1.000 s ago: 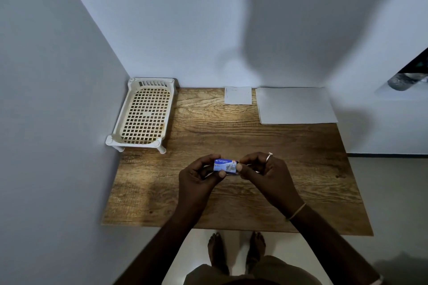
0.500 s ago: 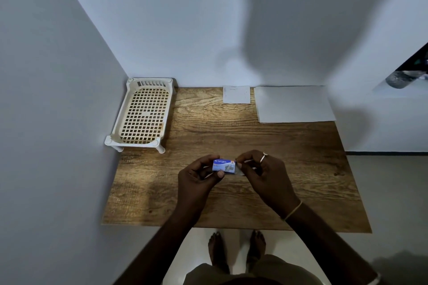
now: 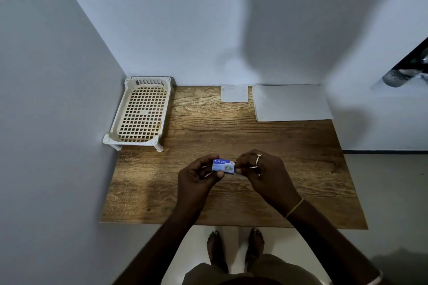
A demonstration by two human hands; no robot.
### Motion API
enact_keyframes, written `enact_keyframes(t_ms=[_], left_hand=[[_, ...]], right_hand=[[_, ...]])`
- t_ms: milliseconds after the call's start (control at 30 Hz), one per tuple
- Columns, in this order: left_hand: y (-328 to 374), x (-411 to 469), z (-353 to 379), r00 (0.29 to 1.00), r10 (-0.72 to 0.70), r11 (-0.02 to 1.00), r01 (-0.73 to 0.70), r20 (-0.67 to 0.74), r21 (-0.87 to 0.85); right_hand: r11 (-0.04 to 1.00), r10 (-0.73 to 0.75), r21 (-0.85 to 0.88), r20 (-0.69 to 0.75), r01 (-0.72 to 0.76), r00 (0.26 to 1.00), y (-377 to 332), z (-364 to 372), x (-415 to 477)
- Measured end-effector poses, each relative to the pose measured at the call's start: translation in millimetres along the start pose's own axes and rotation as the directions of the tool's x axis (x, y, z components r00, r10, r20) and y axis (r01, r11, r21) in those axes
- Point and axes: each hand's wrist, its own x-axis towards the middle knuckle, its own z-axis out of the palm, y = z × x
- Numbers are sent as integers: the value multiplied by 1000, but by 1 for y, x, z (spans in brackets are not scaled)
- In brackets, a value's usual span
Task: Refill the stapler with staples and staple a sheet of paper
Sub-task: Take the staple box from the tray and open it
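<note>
Staple box: a small blue box [image 3: 223, 166] printed "kangaro", held level above the middle of the near half of the tabletop [image 3: 231, 136], between both hands.
Left hand: the left hand [image 3: 196, 177] grips the box's left end, thumb on the near side and the other fingers [image 3: 209, 160] curled round the far side; grasping the box.
Right hand: the right hand [image 3: 261, 173] pinches the box's right end with thumb and fingertips; a ring [image 3: 257, 159] sits on one finger, a thin cord bracelet [image 3: 294, 208] on the wrist. Whether the box flap is raised cannot be told, since the fingers cover that end.
Paper: a stack of white sheets [image 3: 291, 103] lies flat at the far right corner of the tabletop, its far edge against the wall.
Small sheet: a smaller white paper square [image 3: 234, 93] lies just left of the stack, also against the far wall, with faint marks on it too small to read.
Tray: a cream plastic tray [image 3: 141, 112] with a grid bottom stands on short legs at the far left, beside the left wall, well apart from the hands.
Stapler: cannot be made out anywhere in view.
Person: bare feet [image 3: 236, 250] show on the pale floor below the tabletop's near edge.
</note>
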Motion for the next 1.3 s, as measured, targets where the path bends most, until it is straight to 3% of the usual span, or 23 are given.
enact_keyframes(t_ms=[367, 600, 1000, 1300], left_hand=[[2, -2, -1, 999, 46, 996, -46, 13, 75], [7, 0, -1, 988, 148, 972, -153, 41, 178], [5, 5, 0, 998, 60, 997, -59, -9, 52], [9, 8, 1, 998, 59, 997, -60, 13, 55]], right_hand=[[962, 191, 205, -39, -179, 981, 11, 14, -11], [937, 217, 296, -71, -187, 974, 15, 20, -14], [775, 353, 584, -86, -240, 931, 19, 29, -14], [701, 392, 659, -34, -274, 919, 21, 31, -16]])
